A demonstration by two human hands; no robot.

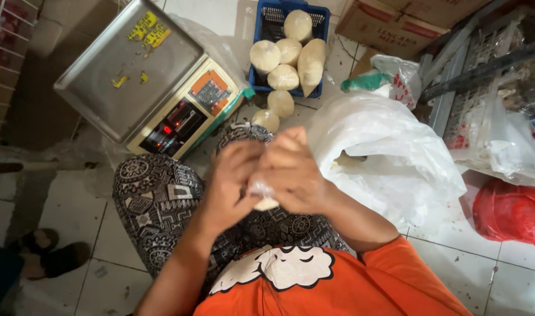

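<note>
Pinching a small, soft, light bag [262, 196] at its neck, left hand [229, 184] and right hand [293, 169] both grasp it; likely slippery film.

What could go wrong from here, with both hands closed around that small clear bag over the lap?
The small bag sits between the left hand and right hand above the patterned trousers; if it slips or splits, its pale contents would likely spill there. Two filled bags lie loose on the floor outside the blue basket, where a leg could knock them.
</note>
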